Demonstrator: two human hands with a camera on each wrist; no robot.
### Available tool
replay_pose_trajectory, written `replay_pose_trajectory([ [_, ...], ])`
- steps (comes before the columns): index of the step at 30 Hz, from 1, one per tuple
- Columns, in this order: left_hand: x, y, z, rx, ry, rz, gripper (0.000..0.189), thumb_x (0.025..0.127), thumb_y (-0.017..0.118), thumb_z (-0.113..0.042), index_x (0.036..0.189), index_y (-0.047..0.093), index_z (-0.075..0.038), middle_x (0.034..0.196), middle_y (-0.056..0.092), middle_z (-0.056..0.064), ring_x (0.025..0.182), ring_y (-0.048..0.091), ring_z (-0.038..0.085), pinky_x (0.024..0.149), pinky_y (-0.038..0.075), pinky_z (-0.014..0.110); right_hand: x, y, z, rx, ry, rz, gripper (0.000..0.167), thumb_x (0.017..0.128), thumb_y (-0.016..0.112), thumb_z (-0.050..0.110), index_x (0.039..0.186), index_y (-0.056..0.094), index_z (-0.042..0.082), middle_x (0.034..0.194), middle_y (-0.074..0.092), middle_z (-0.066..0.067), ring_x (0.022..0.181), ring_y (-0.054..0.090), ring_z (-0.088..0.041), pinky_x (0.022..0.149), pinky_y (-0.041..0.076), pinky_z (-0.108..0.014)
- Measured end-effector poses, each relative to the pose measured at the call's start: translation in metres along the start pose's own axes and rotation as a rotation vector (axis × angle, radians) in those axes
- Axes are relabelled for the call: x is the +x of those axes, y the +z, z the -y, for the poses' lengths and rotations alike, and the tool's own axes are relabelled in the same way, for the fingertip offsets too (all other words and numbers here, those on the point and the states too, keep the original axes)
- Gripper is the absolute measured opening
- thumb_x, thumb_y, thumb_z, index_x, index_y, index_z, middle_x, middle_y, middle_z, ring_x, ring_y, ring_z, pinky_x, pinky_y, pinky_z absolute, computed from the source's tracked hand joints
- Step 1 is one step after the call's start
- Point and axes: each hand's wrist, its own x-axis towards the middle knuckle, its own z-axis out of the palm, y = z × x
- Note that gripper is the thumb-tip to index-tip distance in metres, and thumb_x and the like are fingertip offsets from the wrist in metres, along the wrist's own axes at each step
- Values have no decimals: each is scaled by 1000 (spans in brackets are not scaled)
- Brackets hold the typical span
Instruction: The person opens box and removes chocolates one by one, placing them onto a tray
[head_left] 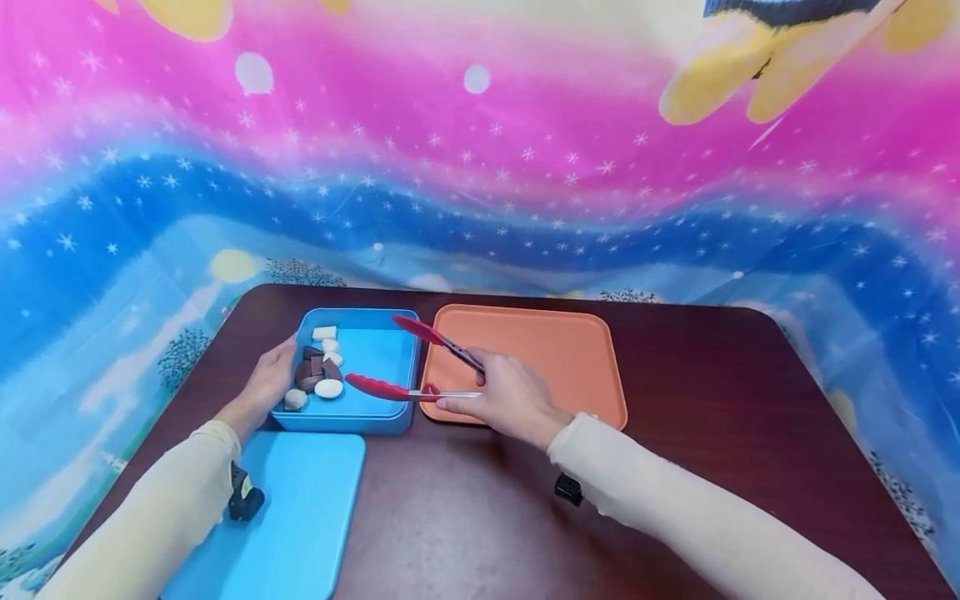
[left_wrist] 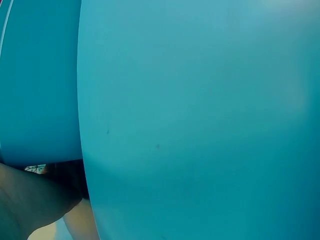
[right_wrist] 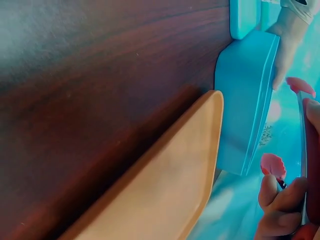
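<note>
My right hand (head_left: 517,398) grips a pair of tongs (head_left: 453,395) with red scalloped tips and metal arms. The tongs are spread wide over the blue box (head_left: 390,425), with nothing between their tips. Inside the box, at its left side, lie brown pieces (head_left: 313,367) and several white and greyish stone-like pieces (head_left: 328,388). At the box's left outer wall is my left hand (head_left: 267,379), its fingers laid along the side. The right wrist view shows that hand (right_wrist: 287,45) against the box wall, and the tongs' red tip (right_wrist: 273,166) beyond my right fingers.
An orange tray (head_left: 540,358) stands directly right of the box. In front of the box lies a flat blue lid (head_left: 307,500), under my left forearm. The dark wood table (head_left: 712,400) extends right, and a patterned cloth (head_left: 525,167) hangs behind it.
</note>
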Motion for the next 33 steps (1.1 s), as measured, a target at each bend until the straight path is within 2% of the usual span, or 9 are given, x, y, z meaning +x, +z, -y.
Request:
replay_pose_trajectory([
  [7, 2, -1, 1, 8, -9, -13, 67, 109, 7, -51, 163, -1, -12, 170, 3, 21, 157, 2, 46, 124, 11, 68, 10, 6, 8, -144, -67, 12, 80, 73, 81, 66, 136, 62, 22, 79, 62, 9, 67, 56, -12, 51, 46, -28],
  [12, 4, 1, 4, 11, 20, -20, 66, 109, 5, -47, 162, -2, -8, 170, 1, 21, 157, 0, 46, 125, 9, 65, 14, 13, 14, -244, -130, 9, 87, 73, 80, 68, 144, 57, 24, 90, 71, 4, 69, 56, -9, 52, 46, -26],
  [22, 4, -1, 1, 13, -5, -34, 67, 109, 6, -48, 162, -1, -8, 170, 2, 22, 157, 2, 46, 125, 10, 65, 22, 23, 25, -321, -195, 15, 84, 75, 79, 66, 145, 57, 24, 122, 74, 0, 82, 66, -13, 54, 48, -22],
  [25, 4, -1, 1, 8, -4, -35, 66, 109, 6, -48, 162, 0, -9, 170, 2, 21, 157, 2, 45, 126, 10, 64, 24, 24, 28, -324, -221, 23, 81, 77, 80, 63, 144, 59, 23, 117, 75, 0, 78, 65, -12, 50, 46, -21],
  [30, 4, -1, 3, -15, 11, -31, 65, 110, 8, -47, 162, 1, -10, 170, 3, 20, 157, 2, 44, 126, 10, 63, 27, 27, 32, -335, -234, 53, 71, 80, 80, 57, 141, 62, 24, 80, 69, 5, 62, 55, -10, 44, 43, -22],
  [33, 4, -1, 3, -23, 20, -30, 64, 110, 8, -46, 162, 1, -9, 170, 3, 20, 157, 2, 44, 126, 9, 63, 28, 28, 34, -364, -242, 71, 65, 82, 79, 55, 138, 64, 26, 69, 60, 8, 59, 53, -9, 43, 42, -21],
])
